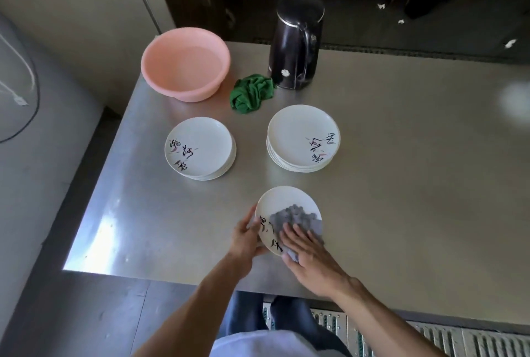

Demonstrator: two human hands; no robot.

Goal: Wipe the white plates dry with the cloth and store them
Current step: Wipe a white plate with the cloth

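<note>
A white plate (282, 203) with black brush writing is tilted up near the table's front edge. My left hand (246, 237) grips its left rim. My right hand (308, 254) presses a grey cloth (298, 217) flat onto the plate's face, fingers straight. Farther back stand two stacks of the same white plates, a low left stack (200, 147) and a taller right stack (302, 135).
On the steel table (415, 184), a pink basin (185, 62) holding water sits at the back left. Beside it lie a crumpled green cloth (251, 92) and a dark electric kettle (296, 41). The table's left edge and front edge are close to my hands.
</note>
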